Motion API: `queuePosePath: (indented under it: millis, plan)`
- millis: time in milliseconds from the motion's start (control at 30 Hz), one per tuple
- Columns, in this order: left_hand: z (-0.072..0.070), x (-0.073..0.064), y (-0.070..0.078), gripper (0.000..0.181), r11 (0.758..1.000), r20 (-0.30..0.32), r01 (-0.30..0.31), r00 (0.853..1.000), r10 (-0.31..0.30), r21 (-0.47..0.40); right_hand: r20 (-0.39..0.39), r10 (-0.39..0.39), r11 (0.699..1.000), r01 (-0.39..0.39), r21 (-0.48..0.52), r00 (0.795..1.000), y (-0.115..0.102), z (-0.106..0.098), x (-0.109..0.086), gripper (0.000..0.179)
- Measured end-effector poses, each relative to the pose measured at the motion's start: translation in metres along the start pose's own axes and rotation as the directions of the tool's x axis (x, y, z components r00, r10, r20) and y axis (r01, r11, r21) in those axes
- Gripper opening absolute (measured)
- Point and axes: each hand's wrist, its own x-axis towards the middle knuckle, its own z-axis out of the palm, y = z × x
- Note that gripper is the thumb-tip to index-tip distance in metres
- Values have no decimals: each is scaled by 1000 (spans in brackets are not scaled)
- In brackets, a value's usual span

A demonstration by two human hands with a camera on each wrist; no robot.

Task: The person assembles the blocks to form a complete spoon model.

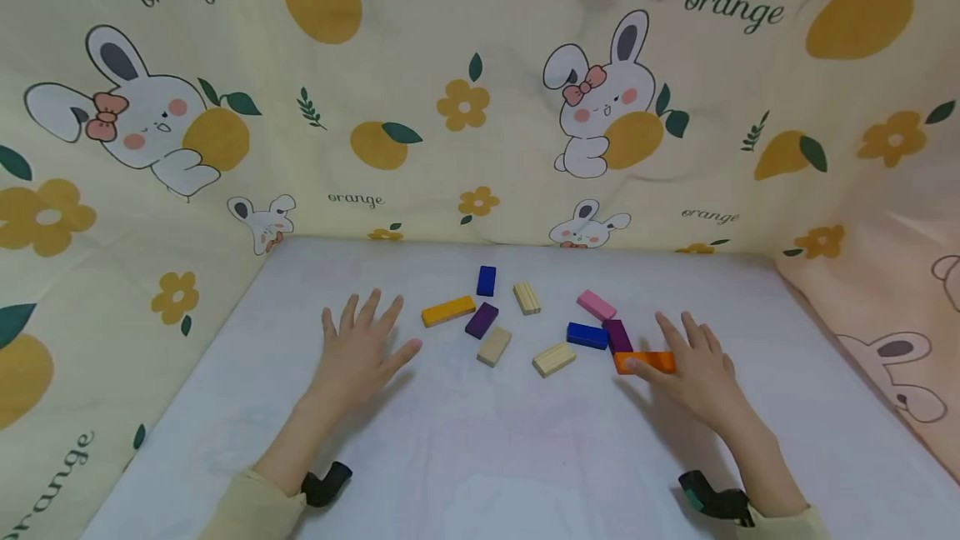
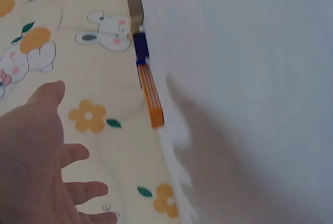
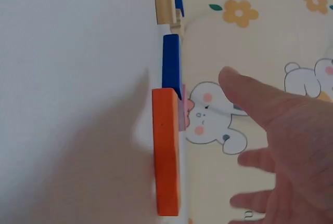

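My left hand (image 1: 363, 357) hovers with spread fingers over the left of the white table, nearest to a yellow-orange block (image 1: 447, 311). My right hand (image 1: 697, 369), fingers also spread, is above the right side; its thumb overlaps an orange block (image 1: 643, 361) in the head view. The right wrist view has that hand (image 3: 291, 141) apart from the orange block (image 3: 166, 154). Beside the orange block lie a purple block (image 1: 617, 336), a blue block (image 1: 587, 336) and a pink block (image 1: 596, 304). Neither hand holds anything.
Between the hands lie another blue block (image 1: 486, 281), another purple block (image 1: 482, 320), a plain beige block (image 1: 493, 347) and two ridged wooden blocks, one farther back (image 1: 527, 297) and one nearer (image 1: 554, 359). A patterned cloth (image 1: 427, 182) stands behind the white table (image 1: 487, 457).
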Motion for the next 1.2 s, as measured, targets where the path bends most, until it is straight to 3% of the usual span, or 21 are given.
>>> queuePosePath:
  millis: [300,467,600,700,833,933,1067,1200]
  plan:
    - [9,9,39,77,989,-8,-95,995,95,-109,-38,-67,988,71,134,997,6,2,2,82]
    - [12,16,60,71,943,-55,-181,984,172,-279,-39,-66,970,73,233,997,16,-2,2,71]
    - [17,25,76,61,884,-125,-231,972,197,-407,-27,-41,951,47,306,999,27,0,3,68]
    - [23,32,90,54,820,-116,-196,981,158,-539,-10,-9,929,12,369,1000,36,1,4,66]
    - [33,40,109,49,681,-45,-97,995,95,-726,4,19,904,-19,427,1000,45,-2,2,63]
    - [40,42,123,47,590,13,-20,999,50,-807,9,32,886,-32,463,999,48,-4,0,62]
    - [48,43,138,45,521,53,32,998,26,-853,11,35,857,-36,514,999,49,-4,0,60]
    - [56,45,146,43,497,70,36,996,49,-867,18,30,833,-35,551,999,50,-1,1,58]
